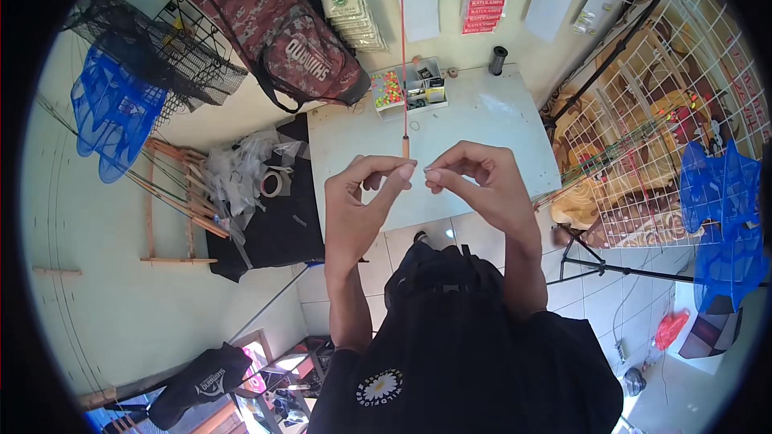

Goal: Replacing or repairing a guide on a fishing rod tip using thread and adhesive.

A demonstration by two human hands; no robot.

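My left hand (363, 193) and my right hand (479, 180) are raised in front of me over a white table (498, 124), fingertips pinched and almost touching. Something very thin sits between them, too fine to make out. A thin red rod (402, 48) with a cork-coloured butt end (405, 146) stands just above my left fingertips, running up toward the wall. On the table behind lies a clear compartment box (408, 87) with small coloured beads and tackle bits.
A black spool (498, 59) stands at the table's back edge. To the left sit a black surface with a tape roll (274, 183) and plastic bags, wooden sticks, blue nets (112, 108) and a camouflage bag (310, 52). A white wire grid (643, 124) and more blue nets are on the right.
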